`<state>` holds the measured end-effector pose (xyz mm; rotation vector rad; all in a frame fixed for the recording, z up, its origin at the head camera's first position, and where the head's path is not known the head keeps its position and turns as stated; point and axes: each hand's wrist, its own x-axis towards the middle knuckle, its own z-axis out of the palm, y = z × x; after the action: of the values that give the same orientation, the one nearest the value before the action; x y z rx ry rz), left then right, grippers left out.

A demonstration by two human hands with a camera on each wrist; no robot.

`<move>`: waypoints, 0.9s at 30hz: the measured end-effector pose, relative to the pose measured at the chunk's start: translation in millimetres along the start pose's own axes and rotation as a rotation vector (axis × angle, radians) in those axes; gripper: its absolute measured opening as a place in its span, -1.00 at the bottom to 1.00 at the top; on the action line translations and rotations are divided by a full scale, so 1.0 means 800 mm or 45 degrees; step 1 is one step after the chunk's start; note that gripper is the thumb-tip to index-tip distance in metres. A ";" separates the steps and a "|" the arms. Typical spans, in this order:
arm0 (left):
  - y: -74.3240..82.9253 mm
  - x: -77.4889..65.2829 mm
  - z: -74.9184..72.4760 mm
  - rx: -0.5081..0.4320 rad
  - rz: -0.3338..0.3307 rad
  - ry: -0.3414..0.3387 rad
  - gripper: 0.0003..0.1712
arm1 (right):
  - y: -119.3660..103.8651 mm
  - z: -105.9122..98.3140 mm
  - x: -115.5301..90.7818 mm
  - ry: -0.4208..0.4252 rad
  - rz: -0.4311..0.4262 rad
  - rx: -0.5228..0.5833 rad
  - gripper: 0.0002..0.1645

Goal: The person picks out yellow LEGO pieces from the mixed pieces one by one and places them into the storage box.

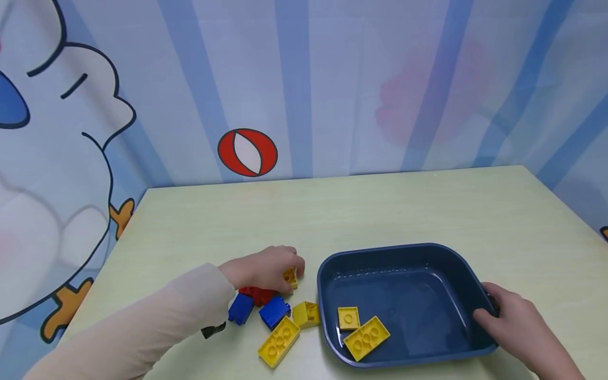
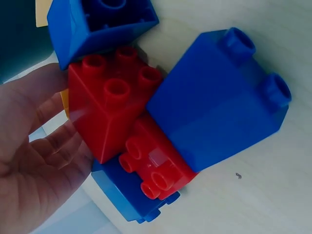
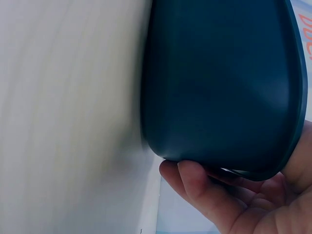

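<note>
My left hand (image 1: 268, 266) pinches a yellow brick (image 1: 290, 277) between thumb and fingers, just left of a dark blue tray (image 1: 418, 252); the hand hides much of this brick. Under and beside that wrist lie red bricks (image 1: 258, 295) and blue bricks (image 1: 274, 312). The left wrist view shows a red brick (image 2: 114, 107) and a large blue brick (image 2: 219, 102) close to the palm. With thumb over the rim and fingers outside, my right hand (image 1: 518, 319) grips the tray's right end. Inside the tray are a square yellow brick (image 1: 349, 319) and a longer yellow one (image 1: 367, 339).
A slanted yellow brick (image 1: 306, 315) stands against or very near the tray's left wall. A long yellow brick (image 1: 279, 342) lies in front of it. The pale table (image 1: 380, 211) ends at a printed cloth backdrop (image 1: 332, 95) behind and at the sides.
</note>
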<state>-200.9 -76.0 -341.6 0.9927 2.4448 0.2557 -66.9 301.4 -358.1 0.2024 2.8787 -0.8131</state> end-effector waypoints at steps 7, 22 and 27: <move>-0.001 0.000 0.000 0.008 0.037 0.017 -0.77 | 0.000 0.000 -0.001 0.011 -0.012 0.002 -0.51; 0.003 -0.002 -0.001 0.021 0.062 0.010 -0.77 | 0.000 0.002 0.001 0.007 -0.012 0.005 -0.50; 0.005 -0.001 -0.005 0.023 0.043 0.015 -0.77 | -0.002 0.001 0.001 0.003 -0.002 0.005 -0.49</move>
<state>-199.7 -73.7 -336.6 1.0436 2.4469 0.2514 -67.6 299.5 -358.2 0.2022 2.8802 -0.8193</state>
